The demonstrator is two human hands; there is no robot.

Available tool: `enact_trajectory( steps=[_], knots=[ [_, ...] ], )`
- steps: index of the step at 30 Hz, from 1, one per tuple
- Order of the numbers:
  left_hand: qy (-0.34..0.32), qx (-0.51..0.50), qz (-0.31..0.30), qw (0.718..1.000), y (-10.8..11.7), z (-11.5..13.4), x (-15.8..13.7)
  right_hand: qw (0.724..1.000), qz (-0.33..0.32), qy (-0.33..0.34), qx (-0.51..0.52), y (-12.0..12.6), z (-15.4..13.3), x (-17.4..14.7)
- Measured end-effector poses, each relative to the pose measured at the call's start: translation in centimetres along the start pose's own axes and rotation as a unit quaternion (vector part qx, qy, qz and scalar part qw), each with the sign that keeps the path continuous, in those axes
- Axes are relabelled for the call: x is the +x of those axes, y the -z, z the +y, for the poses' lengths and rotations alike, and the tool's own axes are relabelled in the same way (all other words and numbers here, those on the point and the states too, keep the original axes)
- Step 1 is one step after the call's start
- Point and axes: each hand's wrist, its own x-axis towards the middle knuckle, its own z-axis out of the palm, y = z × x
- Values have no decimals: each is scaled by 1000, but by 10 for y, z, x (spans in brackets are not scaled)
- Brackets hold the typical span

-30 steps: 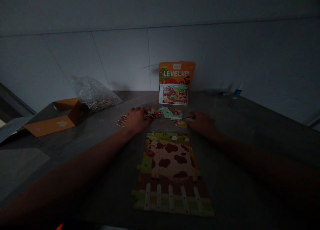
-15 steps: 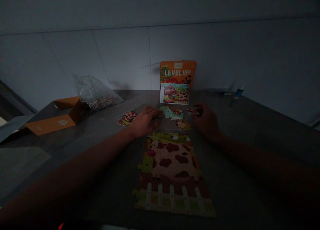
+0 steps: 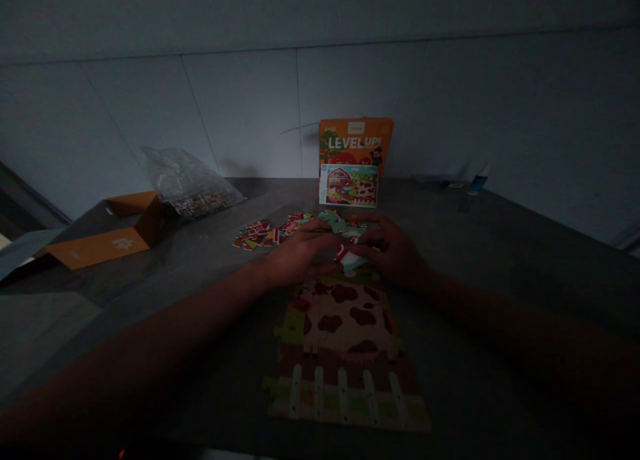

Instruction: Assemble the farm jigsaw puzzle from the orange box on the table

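Note:
A puzzle piece [image 3: 347,255] in red, white and pale green is held between my two hands, just above the far edge of the assembled section. My left hand [image 3: 305,252] has its fingers curled at the piece's left side. At the right side, my right hand [image 3: 393,250] pinches it between thumb and fingers. Below them the joined cow puzzle [image 3: 350,347] lies flat, with a spotted cow and a white fence. Loose puzzle pieces [image 3: 255,235] are heaped beyond my left hand, and pale green pieces [image 3: 336,220] lie behind both hands, partly covered.
An orange box [image 3: 356,140] leans on the wall, with a picture card [image 3: 350,185] in front. To the left are a clear bag [image 3: 193,187] of small pieces and an open orange carton [image 3: 103,245]. A small bottle [image 3: 479,183] stands back right. The light is dim.
Both hands have come together over the puzzle's far edge. My right hand moved left and toward me with a piece; my left hand moved right, uncovering loose pieces.

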Motion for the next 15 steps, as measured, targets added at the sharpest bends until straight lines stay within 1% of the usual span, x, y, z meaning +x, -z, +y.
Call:
enact_trajectory(
  steps=[3,7,12,13,15],
  knots=[
    [5,4,1,1000,0,-1,0,1000,4,-10,11,0,0,0],
    [-21,6,17,1000,3,1,2,1000,7,-6,28,-1,0,-1],
    [-1,-9,73,997,6,3,5,995,-71,21,64,-4,0,-3],
    [-2,-12,78,997,7,3,5,995,-77,23,62,-4,0,-3],
    [-15,-20,70,997,7,2,5,996,-64,23,57,-4,1,-3]
  ],
)
